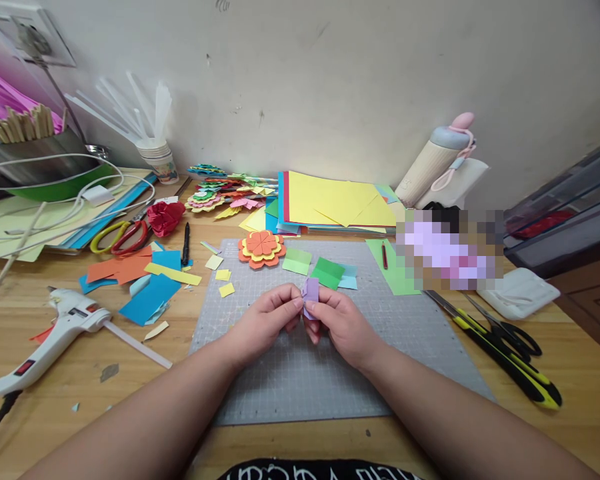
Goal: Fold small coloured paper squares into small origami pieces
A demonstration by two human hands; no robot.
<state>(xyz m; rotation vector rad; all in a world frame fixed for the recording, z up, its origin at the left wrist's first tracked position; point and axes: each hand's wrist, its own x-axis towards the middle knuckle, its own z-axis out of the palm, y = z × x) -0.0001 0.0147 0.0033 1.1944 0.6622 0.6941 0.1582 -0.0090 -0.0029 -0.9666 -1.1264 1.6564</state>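
Note:
A small folded piece of purple paper (311,291) is pinched between my two hands above the grey cutting mat (260,393). My left hand (273,315) grips its left edge with thumb and fingers. On its right side, the thumb of my right hand (343,323) presses against the front, fingers curled behind. Just beyond lie a creased light green paper square (297,261), a darker green one (327,273) and a light blue one (349,277). A layered orange and yellow paper flower (262,249) rests at the mat's far edge. Small yellow paper pieces (223,275) lie nearby.
Left are a hot glue gun (77,320), paper scraps (155,293), scissors (123,235) and a black pen (186,244). Coloured sheets (335,200) and paper flowers (225,197) lie at the back. Right are a utility knife (505,357), black scissors (513,333) and a bottle (430,160).

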